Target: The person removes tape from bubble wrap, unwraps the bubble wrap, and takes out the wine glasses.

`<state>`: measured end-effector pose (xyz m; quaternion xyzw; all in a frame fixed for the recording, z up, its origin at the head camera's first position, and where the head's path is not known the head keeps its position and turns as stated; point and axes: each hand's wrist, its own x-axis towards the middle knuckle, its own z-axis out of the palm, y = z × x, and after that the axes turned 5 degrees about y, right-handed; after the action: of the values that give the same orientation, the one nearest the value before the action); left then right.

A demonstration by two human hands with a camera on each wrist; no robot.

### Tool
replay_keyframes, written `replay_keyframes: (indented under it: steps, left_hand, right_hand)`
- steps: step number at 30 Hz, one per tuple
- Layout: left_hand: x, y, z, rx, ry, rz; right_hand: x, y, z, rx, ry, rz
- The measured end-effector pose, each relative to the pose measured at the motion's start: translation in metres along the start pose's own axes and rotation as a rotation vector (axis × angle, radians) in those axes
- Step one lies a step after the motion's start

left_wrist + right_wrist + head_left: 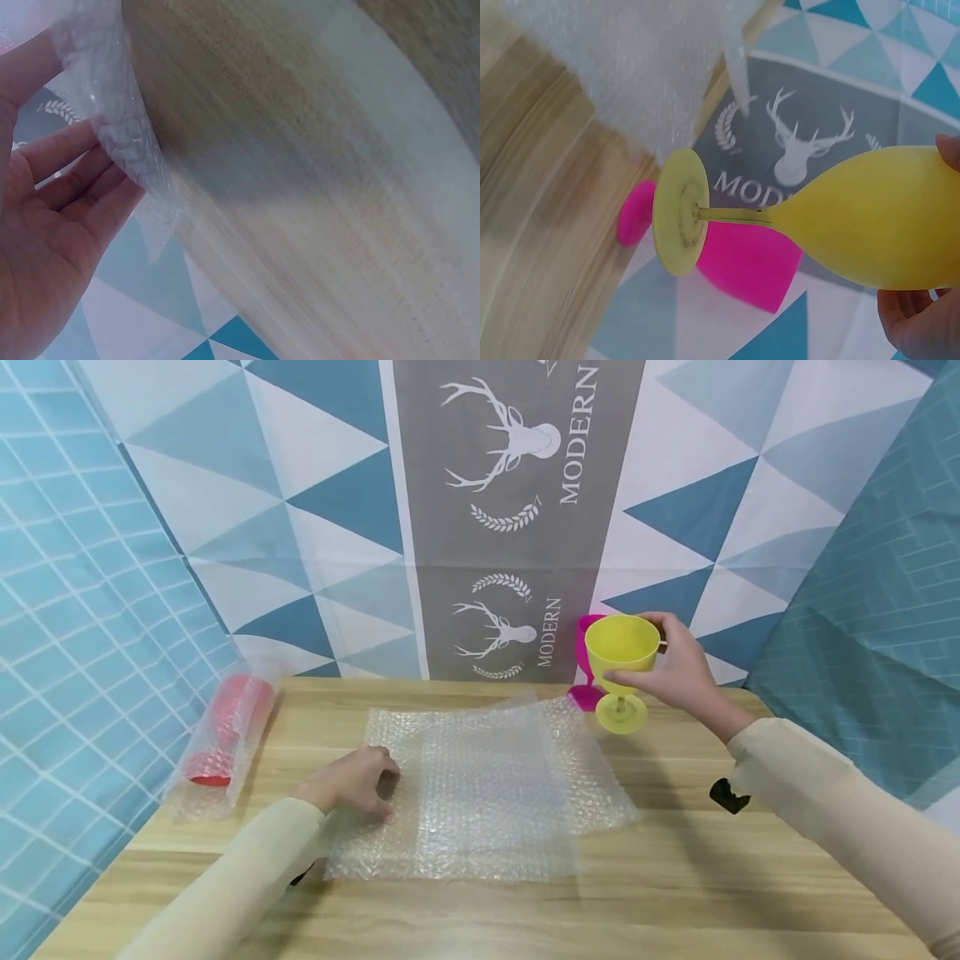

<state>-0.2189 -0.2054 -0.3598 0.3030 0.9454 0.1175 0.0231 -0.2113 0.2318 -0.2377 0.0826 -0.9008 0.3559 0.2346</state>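
Note:
In the head view my right hand (678,668) grips a yellow plastic goblet (621,652) by its bowl, thumb in front, foot downward. The right wrist view shows the goblet's bowl (870,217), with its thin stem and round foot. Just behind it stands a magenta goblet (587,697), partly hidden. My left hand (356,783) touches the left part of a bubble wrap sheet (487,793) lying on the table. In the left wrist view its fingertips meet the edge of the wrap (124,112), thumb and fingers apart; the tips are partly covered.
At the table's left back lies a red object (240,710) rolled in bubble wrap. The wooden table (480,918) meets a patterned cloth wall (345,518) behind, with blue tiled cloth (82,610) on the left and a teal one (862,652) on the right.

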Motion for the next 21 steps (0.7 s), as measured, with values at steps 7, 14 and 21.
replay_keyframes:
  steps: [7, 14, 21]
  left_hand:
    - [-0.003, 0.0, 0.005, -0.021, 0.002, -0.046]
    - [-0.003, 0.0, 0.002, -0.024, 0.01, -0.057]
    - [-0.004, -0.001, 0.003, -0.024, 0.002, -0.052]
  right_hand:
    - [0.014, 0.017, 0.001, 0.001, 0.003, 0.081]
    - [0.021, 0.044, 0.003, -0.006, 0.063, 0.201]
    - [0.027, 0.069, 0.009, -0.009, 0.092, 0.313]
